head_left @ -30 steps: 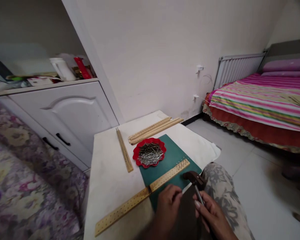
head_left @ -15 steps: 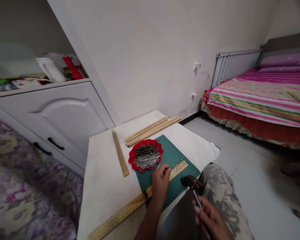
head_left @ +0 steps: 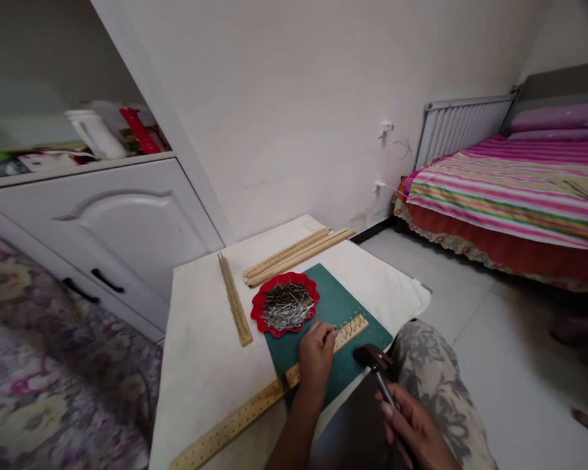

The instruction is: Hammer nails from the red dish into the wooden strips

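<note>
My right hand [head_left: 411,421] is wrapped round the handle of a claw hammer [head_left: 376,367], its dark head held beside the near edge of the green mat [head_left: 345,378]. My left hand [head_left: 317,349] is closed in a pinch over a drilled wooden strip [head_left: 340,341] on the mat; a nail tip shows faintly at the fingertips. Several nails [head_left: 355,321] stand upright in the strip's right end. Just behind my left hand sits a red scalloped dish [head_left: 257,312] filled with loose nails [head_left: 288,307]. A second drilled strip [head_left: 230,424] extends to the lower left, end to end with the first.
More wooden strips [head_left: 294,258] lie at the back of the white-covered table [head_left: 196,365], and one narrow strip [head_left: 235,300] with nails lies left of the dish. A white cabinet [head_left: 127,228] stands at left, a bed [head_left: 509,196] at right. My knee [head_left: 431,365] is beside the table.
My left hand has moved forward from near my right hand to the wooden strip and has stayed there over the last half second. The hammer has shifted only slightly.
</note>
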The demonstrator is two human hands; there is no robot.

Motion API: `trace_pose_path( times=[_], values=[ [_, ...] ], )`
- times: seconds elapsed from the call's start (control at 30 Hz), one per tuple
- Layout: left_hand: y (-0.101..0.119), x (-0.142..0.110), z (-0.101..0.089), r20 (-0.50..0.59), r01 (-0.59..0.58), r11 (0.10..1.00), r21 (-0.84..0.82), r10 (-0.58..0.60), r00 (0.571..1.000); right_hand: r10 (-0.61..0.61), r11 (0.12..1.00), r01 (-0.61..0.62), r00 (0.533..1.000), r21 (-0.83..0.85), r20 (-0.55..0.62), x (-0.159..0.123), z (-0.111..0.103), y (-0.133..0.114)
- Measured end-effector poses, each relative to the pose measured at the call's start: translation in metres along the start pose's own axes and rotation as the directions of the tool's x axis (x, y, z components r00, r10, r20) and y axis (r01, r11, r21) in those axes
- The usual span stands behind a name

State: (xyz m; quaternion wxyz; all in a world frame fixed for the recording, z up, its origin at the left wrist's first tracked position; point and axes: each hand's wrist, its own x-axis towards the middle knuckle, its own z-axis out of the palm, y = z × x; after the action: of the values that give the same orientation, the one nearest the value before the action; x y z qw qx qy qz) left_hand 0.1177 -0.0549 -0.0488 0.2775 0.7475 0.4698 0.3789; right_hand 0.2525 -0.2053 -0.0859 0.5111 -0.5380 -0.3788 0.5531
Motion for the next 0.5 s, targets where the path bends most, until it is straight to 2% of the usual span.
trace_pose_path(
  times=[0.13,0.27,0.4,0.5],
  values=[
    [0.001,-0.002,0.000,-0.014,-0.021,1.000,0.021,0.021,1.000,0.020,1.000,-0.020,0.999,0.003,0.038,-0.006,-0.002,-0.014],
    [0.001,-0.002,0.001,-0.024,-0.023,0.998,0.050,0.025,0.999,-0.018,0.999,0.020,0.998,-0.026,0.067,-0.005,0.000,-0.039],
    [0.002,-0.003,0.001,-0.030,-0.021,0.999,0.046,0.022,0.999,-0.078,0.994,0.086,0.991,-0.073,0.110,0.008,0.009,-0.068],
    [0.002,-0.004,0.001,-0.018,-0.017,0.999,0.052,0.018,1.000,-0.113,0.985,0.129,0.985,-0.116,0.130,0.020,0.016,-0.079]
  ],
)
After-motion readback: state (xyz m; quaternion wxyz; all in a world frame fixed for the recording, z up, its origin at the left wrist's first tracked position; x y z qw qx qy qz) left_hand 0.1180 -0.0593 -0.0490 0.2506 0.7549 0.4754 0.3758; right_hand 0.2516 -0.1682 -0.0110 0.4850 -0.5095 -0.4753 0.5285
